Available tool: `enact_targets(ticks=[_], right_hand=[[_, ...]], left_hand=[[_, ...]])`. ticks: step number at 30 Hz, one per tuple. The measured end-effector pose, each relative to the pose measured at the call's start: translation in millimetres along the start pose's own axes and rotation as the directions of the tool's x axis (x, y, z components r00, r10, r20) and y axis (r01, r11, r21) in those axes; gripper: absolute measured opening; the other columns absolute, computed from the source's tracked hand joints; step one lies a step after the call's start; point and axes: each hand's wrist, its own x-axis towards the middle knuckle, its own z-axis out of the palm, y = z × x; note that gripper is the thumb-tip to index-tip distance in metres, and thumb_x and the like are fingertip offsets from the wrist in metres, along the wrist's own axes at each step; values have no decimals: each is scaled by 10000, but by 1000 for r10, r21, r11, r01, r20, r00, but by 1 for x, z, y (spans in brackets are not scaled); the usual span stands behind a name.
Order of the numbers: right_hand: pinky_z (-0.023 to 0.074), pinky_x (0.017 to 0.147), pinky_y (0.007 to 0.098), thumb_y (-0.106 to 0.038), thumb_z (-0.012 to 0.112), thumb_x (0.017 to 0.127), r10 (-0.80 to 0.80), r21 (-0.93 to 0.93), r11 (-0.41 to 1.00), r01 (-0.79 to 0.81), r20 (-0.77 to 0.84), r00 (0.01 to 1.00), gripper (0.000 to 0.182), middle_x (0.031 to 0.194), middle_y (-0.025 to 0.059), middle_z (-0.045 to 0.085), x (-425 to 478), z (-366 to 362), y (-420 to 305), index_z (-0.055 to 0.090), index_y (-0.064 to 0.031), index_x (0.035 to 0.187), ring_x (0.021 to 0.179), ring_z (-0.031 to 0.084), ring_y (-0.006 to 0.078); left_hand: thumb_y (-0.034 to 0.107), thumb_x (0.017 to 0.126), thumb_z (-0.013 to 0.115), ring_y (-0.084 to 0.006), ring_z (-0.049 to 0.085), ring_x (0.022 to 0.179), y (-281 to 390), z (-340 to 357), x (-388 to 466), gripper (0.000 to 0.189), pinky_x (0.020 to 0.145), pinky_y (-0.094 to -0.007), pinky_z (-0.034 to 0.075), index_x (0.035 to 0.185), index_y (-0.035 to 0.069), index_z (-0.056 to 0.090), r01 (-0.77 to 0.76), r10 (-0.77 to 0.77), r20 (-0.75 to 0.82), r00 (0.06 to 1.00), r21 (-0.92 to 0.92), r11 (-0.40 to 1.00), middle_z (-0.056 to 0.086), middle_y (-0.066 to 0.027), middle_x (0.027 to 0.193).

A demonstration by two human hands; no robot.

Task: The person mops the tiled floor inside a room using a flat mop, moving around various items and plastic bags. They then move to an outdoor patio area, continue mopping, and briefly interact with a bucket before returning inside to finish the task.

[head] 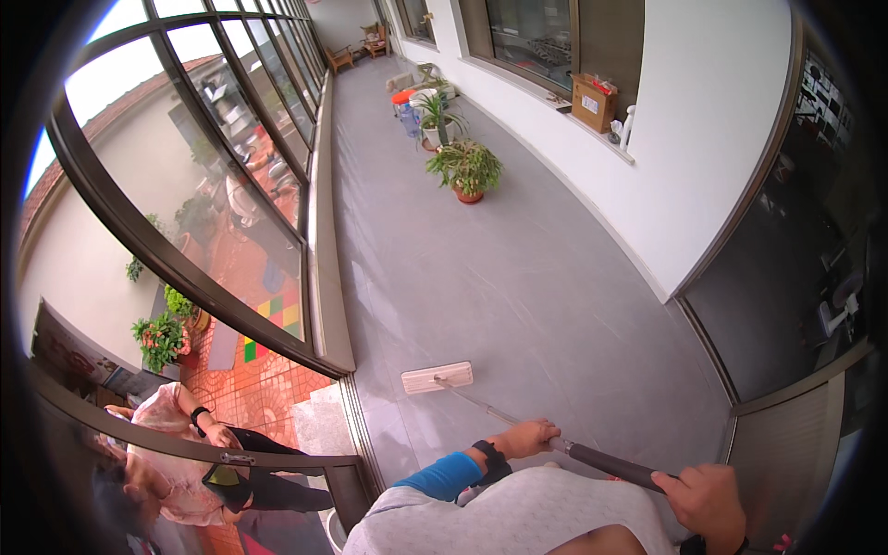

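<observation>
A flat mop with a long metal pole [501, 415] reaches from my hands to the floor ahead. Its pale rectangular head [437, 377] lies on the grey tiled floor [513, 312], left of centre. My left hand [531, 438] is closed around the metal pole just below the dark grip. Farther up, my right hand [701, 496] holds the end of the dark foam grip [610, 466]. A black band is on each wrist, and a blue sleeve covers my left forearm.
Potted plants [465, 168], a white bucket and an orange-topped bucket [402, 97] stand along the corridor. Glass panels and an open doorway [361, 430] line the left, where a person [177, 451] stands outside. A cardboard box [593, 103] sits on the right sill.
</observation>
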Motion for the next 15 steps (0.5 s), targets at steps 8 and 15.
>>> enact_targets(ticks=[8,15], right_hand=[[370,479,393,-113,738,694,-106,138,986,99,45,993,328,631,40,451,16,19,71,744,-152,1019,550,506,243],[381,504,393,-78,742,695,-146,112,986,127,183,972,416,686,62,469,130,36,79,714,-103,1110,578,503,254]], left_hand=[[108,777,712,-397,627,957,9,-9,4,190,817,-467,501,942,47,640,176,-164,116,980,-98,979,666,-182,948],[109,810,705,-356,620,1007,-70,-73,32,187,855,-455,502,977,66,634,189,-187,39,982,-41,981,660,-121,987]])
